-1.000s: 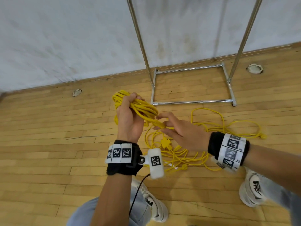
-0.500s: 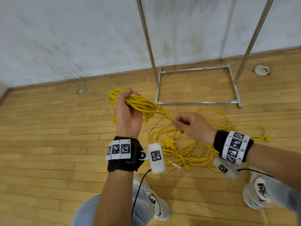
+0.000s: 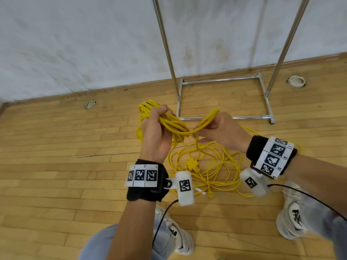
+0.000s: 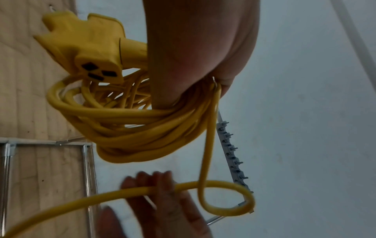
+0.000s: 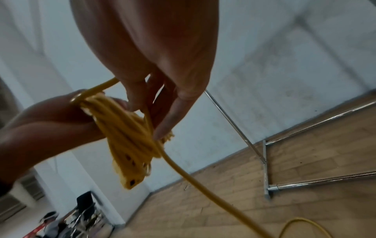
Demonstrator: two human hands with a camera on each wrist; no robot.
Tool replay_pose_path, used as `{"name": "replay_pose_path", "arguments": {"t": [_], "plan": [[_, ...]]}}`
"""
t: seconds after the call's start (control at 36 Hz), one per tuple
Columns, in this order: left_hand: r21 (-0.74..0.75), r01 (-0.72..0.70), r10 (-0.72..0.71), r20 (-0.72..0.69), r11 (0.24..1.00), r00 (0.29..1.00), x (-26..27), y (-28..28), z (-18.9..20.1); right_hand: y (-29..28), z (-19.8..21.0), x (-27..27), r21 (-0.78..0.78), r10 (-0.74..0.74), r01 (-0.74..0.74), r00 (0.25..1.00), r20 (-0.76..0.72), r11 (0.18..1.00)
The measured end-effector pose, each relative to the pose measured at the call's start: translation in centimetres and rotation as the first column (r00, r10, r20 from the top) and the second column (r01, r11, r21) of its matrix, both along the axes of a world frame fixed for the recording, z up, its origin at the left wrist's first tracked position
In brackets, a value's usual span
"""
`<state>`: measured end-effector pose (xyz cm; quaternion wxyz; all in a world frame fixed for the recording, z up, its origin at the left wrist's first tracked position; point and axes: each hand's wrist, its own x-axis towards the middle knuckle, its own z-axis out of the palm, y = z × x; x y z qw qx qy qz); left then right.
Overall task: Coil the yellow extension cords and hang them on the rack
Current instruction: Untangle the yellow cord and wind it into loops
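My left hand (image 3: pixel 155 126) grips a coil of yellow extension cord (image 3: pixel 169 124), several loops bunched in the fist (image 4: pixel 183 64). The cord's three-way socket end (image 4: pixel 89 53) hangs from that coil (image 5: pixel 130 143). My right hand (image 3: pixel 219 128) holds a fresh loop of the same cord (image 3: pixel 208 119) just right of the coil, its fingers (image 5: pixel 162 99) curled around the strand. The loose rest of the yellow cord (image 3: pixel 212 166) lies tangled on the wooden floor below my hands, with a second yellow socket block (image 3: pixel 192 165) in it. The metal rack (image 3: pixel 223 79) stands behind, against the wall.
The rack's two chrome uprights (image 3: pixel 165 44) rise out of view; its hook bar (image 4: pixel 230 145) shows in the left wrist view. My shoes (image 3: pixel 178 239) stand near the cord pile. Round floor sockets (image 3: pixel 90 104) sit in the floor. Chairs (image 5: pixel 85 207) stand far off.
My right hand has pulled up a length of cord and brought it as a new loop up toward the coil in my left hand. The head view has drifted left.
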<state>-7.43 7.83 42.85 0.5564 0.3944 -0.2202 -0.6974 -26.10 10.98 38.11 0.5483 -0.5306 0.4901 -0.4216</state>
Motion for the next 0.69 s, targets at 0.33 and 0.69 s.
{"name": "replay_pose_path", "arguments": {"t": [0.33,0.69], "plan": [[0.04,-0.032,0.034,-0.046,0.999,0.998,0.2,-0.1,-0.1,-3.9,-0.3,-4.6,-0.171,-0.505,0.484,0.856,-0.112,0.858],[-0.035,-0.165,0.167,0.075,0.986,0.983,1.1,-0.8,-0.2,-3.0,-2.3,-4.9,0.22,0.368,-0.296,0.712,-0.598,0.929]]}}
